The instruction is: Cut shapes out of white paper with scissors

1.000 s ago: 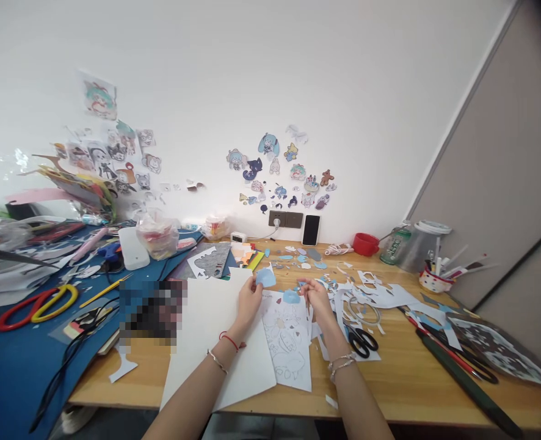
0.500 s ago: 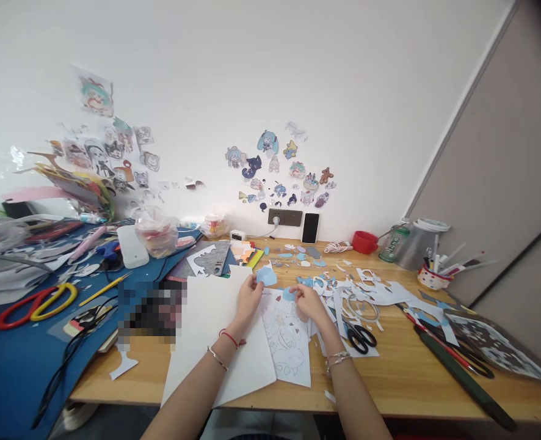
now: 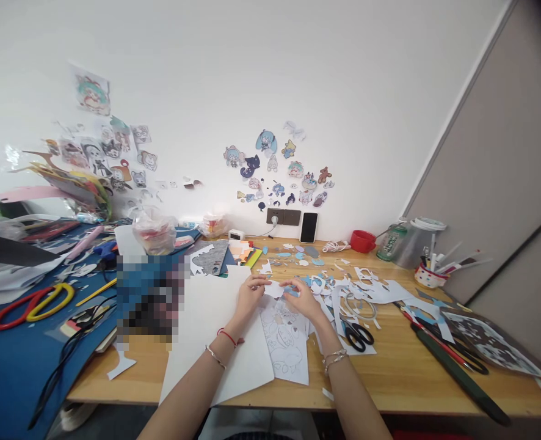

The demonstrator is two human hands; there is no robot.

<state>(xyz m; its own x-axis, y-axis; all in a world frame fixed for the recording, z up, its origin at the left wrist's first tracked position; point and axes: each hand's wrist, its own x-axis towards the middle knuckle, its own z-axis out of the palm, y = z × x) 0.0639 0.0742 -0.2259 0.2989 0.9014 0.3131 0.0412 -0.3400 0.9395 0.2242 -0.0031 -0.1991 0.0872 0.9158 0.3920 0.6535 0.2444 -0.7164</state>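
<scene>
Together both hands [image 3: 277, 295] pinch 1 small paper cutout [image 3: 275, 289]; no writing is legible.

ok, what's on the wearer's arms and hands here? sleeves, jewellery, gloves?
No gloves or sleeves in view: both forearms are bare. The left hand has a red string bracelet at the wrist and a thin silver bangle further up. The right hand has thin silver bracelets at the wrist.

The left hand [image 3: 251, 292] and right hand [image 3: 303, 298] together pinched a small paper cutout [image 3: 276, 288] between them, over a line-drawing sheet [image 3: 285, 342]. Black-handled scissors [image 3: 358, 335] lay just right of the right hand, amid paper scraps [image 3: 366, 287].
</scene>
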